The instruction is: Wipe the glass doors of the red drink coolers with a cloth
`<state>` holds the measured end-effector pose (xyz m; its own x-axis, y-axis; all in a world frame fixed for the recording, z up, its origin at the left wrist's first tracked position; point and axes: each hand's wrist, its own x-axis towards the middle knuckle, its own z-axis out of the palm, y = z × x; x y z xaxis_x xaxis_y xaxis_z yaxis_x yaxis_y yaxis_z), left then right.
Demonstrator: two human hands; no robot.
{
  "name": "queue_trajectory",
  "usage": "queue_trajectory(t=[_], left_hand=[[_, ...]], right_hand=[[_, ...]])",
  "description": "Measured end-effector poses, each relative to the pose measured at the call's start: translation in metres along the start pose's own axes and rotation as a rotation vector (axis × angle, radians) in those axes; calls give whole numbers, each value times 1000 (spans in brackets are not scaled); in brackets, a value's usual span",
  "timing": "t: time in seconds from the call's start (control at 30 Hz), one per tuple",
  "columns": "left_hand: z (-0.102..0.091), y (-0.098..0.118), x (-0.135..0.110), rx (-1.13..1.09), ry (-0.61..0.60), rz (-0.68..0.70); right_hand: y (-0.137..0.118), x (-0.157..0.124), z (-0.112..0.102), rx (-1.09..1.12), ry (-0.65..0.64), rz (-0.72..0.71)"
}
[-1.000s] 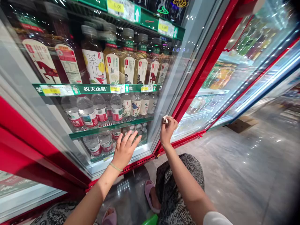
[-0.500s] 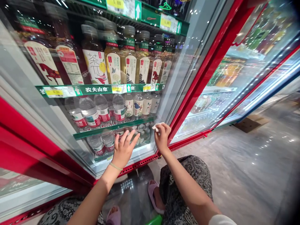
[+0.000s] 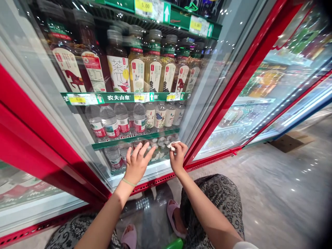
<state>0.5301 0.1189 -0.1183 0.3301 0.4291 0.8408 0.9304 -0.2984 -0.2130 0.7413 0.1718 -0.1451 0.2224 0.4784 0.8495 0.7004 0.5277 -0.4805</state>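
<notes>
My left hand (image 3: 137,162) is held up before the lower part of the glass door (image 3: 181,121), fingers spread and nothing in them. Whether its fingertips touch the glass I cannot tell. A small crumpled white tissue or cloth (image 3: 172,145) is pinched in my right hand (image 3: 178,157), close to the door's lower right side. Behind the glass, water bottles (image 3: 109,121) with red and white labels stand on a lower shelf. Tea bottles (image 3: 118,71) fill the shelf above.
The red door frame (image 3: 230,79) runs along the right, with another lit cooler beyond it. A flat piece of cardboard (image 3: 287,140) lies on the grey floor (image 3: 282,193). Something green (image 3: 174,243) is between my feet, near the pink slippers (image 3: 172,214).
The view has shifted, so the cooler appears farther right. My right hand is slightly lower and farther left against the door, still pinching the white piece. My left hand stays spread.
</notes>
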Motion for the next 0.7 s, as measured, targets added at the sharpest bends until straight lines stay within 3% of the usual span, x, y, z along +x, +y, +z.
queue_trajectory(t=[0.13, 0.23, 0.33, 0.43, 0.53, 0.7], left_hand=[[-4, -5, 0, 13, 23, -13], [-6, -6, 0, 23, 29, -8], [-8, -7, 1, 23, 28, -7], [-9, -8, 0, 16, 25, -20], [-10, -10, -2, 11, 27, -35], [-13, -14, -2, 18, 38, -37]], right_hand=[[-13, 16, 4, 13, 127, 137], [-29, 19, 10, 12, 63, -27], [-32, 3, 11, -3, -55, -178], [-27, -7, 10, -2, -25, -81], [-36, 2, 14, 17, 76, 16], [-56, 2, 28, 7, 2, -160]])
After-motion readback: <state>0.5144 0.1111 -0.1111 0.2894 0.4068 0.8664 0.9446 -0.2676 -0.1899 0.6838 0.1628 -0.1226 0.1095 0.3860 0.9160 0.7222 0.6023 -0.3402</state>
